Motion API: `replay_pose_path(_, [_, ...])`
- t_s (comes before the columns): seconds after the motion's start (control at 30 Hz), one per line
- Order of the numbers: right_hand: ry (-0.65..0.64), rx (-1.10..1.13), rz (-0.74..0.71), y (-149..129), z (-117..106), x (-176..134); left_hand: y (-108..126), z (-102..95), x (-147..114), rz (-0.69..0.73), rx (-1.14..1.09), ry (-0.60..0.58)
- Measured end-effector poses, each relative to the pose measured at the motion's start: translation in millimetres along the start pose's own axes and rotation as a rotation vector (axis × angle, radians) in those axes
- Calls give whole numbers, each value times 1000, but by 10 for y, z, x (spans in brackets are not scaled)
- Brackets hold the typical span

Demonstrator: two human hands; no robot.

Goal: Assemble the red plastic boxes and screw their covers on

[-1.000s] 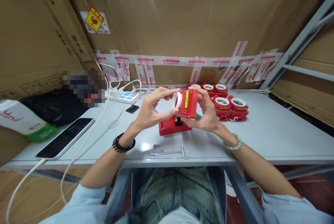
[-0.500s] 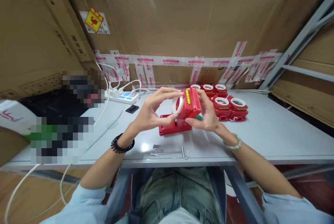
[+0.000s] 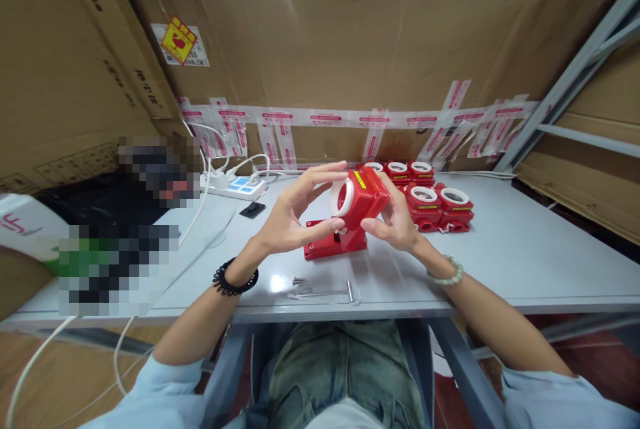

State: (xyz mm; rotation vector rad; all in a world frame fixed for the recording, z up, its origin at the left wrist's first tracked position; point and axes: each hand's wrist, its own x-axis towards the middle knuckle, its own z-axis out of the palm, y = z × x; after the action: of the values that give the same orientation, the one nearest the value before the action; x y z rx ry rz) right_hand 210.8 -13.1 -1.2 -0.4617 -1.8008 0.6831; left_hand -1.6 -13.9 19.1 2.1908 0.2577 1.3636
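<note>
Cardboard walls backed the grey table (image 3: 500, 256), with finished red units (image 3: 430, 199) stacked near its far edge. Above the table's middle, the left hand (image 3: 290, 219) and right hand (image 3: 397, 219) clasped a red housing (image 3: 361, 197) between them, tilted, its white ring (image 3: 341, 198) facing left, just above a red base plate (image 3: 325, 246) lying on the table.

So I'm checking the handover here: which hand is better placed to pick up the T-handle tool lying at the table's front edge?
Probably the right hand: the T-handle tool lies almost below it. The left hand cups the red housing at its white ring, so it could likely keep hold.
</note>
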Motion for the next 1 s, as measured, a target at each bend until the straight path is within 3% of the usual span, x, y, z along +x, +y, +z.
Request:
replay_pose_path(0.17, [-1,-55,-14,-11,12,5,-34,-13,13,-20,178,71])
replay_pose_path(0.33, [-18,-53,-60,-9,12,3,-40,-24,24,12,157,70])
replay_pose_path(0.77, [-32,173,81,-10,21,19,8,-21,3,36,19,-73])
replay_pose_path(1.0, [3,107,105,1,32,8,-44,-18,2,-76,125,89])
